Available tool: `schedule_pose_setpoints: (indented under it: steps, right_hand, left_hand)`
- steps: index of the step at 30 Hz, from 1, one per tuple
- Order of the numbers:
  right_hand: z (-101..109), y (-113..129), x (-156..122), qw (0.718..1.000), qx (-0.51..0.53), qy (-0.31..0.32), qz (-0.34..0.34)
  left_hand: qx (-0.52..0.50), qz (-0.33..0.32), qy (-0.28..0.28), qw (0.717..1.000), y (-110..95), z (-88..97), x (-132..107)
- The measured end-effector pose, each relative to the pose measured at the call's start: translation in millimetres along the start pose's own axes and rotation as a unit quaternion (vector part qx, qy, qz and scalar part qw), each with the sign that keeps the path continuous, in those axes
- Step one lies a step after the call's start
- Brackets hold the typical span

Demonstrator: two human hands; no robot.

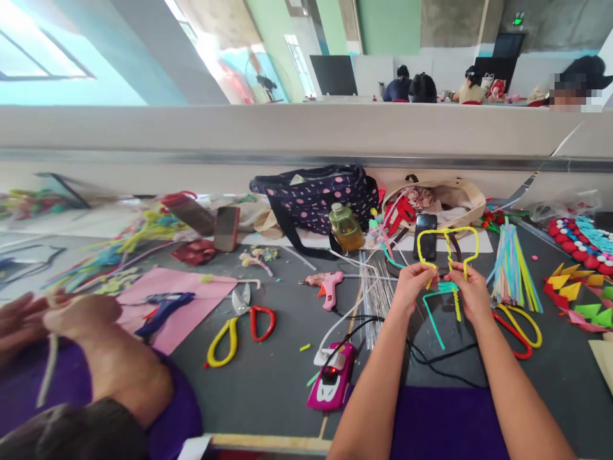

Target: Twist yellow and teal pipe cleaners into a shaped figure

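Note:
A yellow pipe cleaner (472, 231) is bent into two open, rounded loops with a twisted stem between them. My left hand (416, 284) pinches the lower end of its left loop. Close beside it, my right hand (468, 291) is closed on the lower right part, near the twisted stem. A turquoise pipe cleaner (433, 322) crosses the stem below my fingers, and one end hangs down to the left. Behind the yellow loops lies a dark phone (426, 233). My fingertips partly hide where the pieces meet.
At left a co-worker's hand (81, 326) is near a blue glue gun (165, 310) on pink paper. Scissors (239, 319), a pink glue gun (326, 285), a magenta power strip (331, 380) and black cables lie between us. Bundled pipe cleaners (512, 268) and more scissors (524, 332) are at right.

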State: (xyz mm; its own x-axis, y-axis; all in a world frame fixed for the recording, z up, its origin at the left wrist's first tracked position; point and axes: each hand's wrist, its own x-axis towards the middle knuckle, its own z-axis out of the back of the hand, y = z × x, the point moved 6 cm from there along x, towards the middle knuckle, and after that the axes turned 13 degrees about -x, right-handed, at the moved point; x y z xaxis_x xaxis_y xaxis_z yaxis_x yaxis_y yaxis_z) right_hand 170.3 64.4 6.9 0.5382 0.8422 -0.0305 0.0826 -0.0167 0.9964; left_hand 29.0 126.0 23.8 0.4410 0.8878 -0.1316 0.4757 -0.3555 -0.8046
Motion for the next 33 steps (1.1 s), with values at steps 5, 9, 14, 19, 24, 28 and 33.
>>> schedule_pose_setpoints:
  steps: [5, 9, 14, 19, 24, 28, 33]
  right_hand:
    - [0, -3, -1, 0.998, 0.041, 0.029, -0.028]
    - [-5, -3, -2, 0.991, 0.016, 0.13, -0.043]
    - [-1, -8, 2, 0.994, 0.008, 0.103, -0.042]
    - [-2, -13, 3, 0.991, 0.029, 0.11, -0.069]
    - [-2, -18, 5, 0.99, 0.02, 0.116, -0.072]
    - [17, -2, 6, 0.985, -0.133, -0.069, 0.089]
    - [9, 39, -27, 0.824, -0.396, -0.212, 0.345]
  left_hand:
    - [-0.019, 0.005, -0.014, 1.0, 5, 3.8, 3]
    - [-0.048, 0.003, -0.033, 0.998, 7, 11.6, 7]
    - [-0.065, 0.017, -0.033, 0.997, 11, 15.2, 9]
    - [-0.064, 0.015, -0.027, 0.997, 13, 13.8, 9]
    - [-0.052, 0.013, -0.016, 0.998, 12, 14.3, 10]
    - [-0.042, 0.006, -0.029, 0.999, 10, 13.8, 9]
    - [-0.044, 0.002, -0.039, 0.998, 13, 6.7, 6]
